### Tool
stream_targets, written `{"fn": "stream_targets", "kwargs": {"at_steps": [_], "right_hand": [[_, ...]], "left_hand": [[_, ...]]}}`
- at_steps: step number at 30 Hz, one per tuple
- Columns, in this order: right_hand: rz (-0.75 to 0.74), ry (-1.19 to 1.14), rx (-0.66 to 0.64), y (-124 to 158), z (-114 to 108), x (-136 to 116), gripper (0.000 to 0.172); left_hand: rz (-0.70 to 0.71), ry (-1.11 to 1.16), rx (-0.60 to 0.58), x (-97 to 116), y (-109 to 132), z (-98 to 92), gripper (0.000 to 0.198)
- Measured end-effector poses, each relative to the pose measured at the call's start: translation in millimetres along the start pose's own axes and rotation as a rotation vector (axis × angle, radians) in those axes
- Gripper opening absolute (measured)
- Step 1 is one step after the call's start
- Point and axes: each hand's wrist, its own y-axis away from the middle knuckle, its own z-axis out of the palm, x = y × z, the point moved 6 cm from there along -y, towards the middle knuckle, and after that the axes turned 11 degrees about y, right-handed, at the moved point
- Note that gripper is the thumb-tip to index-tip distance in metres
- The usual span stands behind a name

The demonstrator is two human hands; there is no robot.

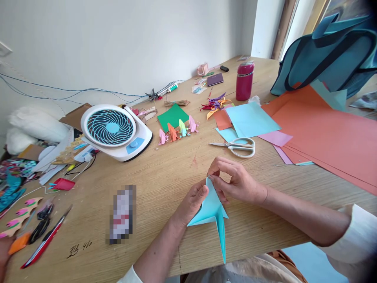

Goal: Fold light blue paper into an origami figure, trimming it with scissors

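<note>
A folded light-blue paper (209,206) is held between my two hands over the front part of the table. My left hand (196,198) grips its left side, thumb on top and the other fingers beneath. At the paper's narrow upper tip, my right hand (231,181) pinches with thumb and forefinger. Folded flaps spread toward me, and one long thin point hangs down near the table's front edge. Just beyond my right hand lie scissors (241,147) with pale handles. Farther off stands a row of several small folded-paper figures (182,128) in pink, orange and green.
A white fan (118,131) stands at the left back. Coloured sheets (321,129) spread over the right side, beside a teal bag (330,59). A magenta flask (244,82) stands at the back. A red utility knife (47,239) and a blurred-out object (121,215) lie at left.
</note>
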Motion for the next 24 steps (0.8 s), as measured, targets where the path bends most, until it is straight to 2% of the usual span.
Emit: {"fn": "stream_targets", "kwargs": {"at_steps": [6, 14, 20, 24], "right_hand": [[0.099, -0.088, -0.057, -0.9, 0.9, 2.3, 0.012], [0.212, -0.258, -0.148, 2.2, 6.1, 5.4, 0.012], [0.197, -0.259, -0.143, 1.9, 6.7, 4.5, 0.012], [0.164, -0.211, -0.111, -0.1, 4.2, 3.0, 0.012]], "left_hand": [[-0.042, 0.096, -0.019, -6.6, 0.5, -2.9, 0.052], [-0.060, 0.138, -0.025, -4.9, 1.8, -1.0, 0.067], [-0.091, 0.153, 0.008, -6.6, 7.6, -4.1, 0.067], [-0.110, 0.218, -0.017, -8.8, 4.4, -3.3, 0.081]]}}
